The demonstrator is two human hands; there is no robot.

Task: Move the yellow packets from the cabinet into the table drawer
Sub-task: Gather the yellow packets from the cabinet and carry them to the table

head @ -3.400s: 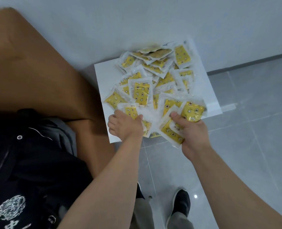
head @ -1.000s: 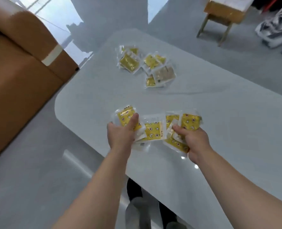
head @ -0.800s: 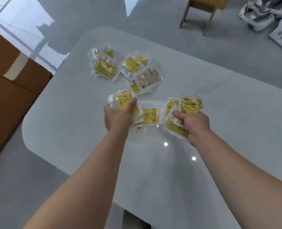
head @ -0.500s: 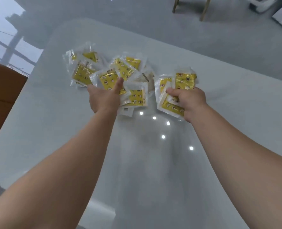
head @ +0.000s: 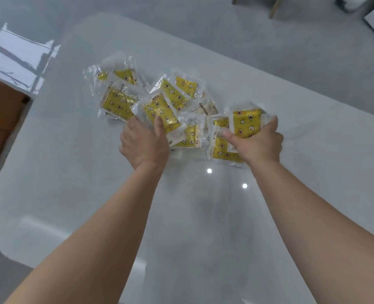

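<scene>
A glossy white table with rounded corners (head: 194,227) fills most of the view. Its smooth top mirrors two small round lights near the middle. A loose heap of flat yellow packets (head: 118,104) lies directly on the far half of the table. Each packet is printed with small stars, moons and square shapes and is sealed in a clear plastic wrapper. The packets overlap one another at different angles, and the leftmost ones lie flat on the surface with their printed faces up. One paler beige packet (head: 208,107) is tucked among the others at the right side of the heap, partly covered by its neighbours.
</scene>
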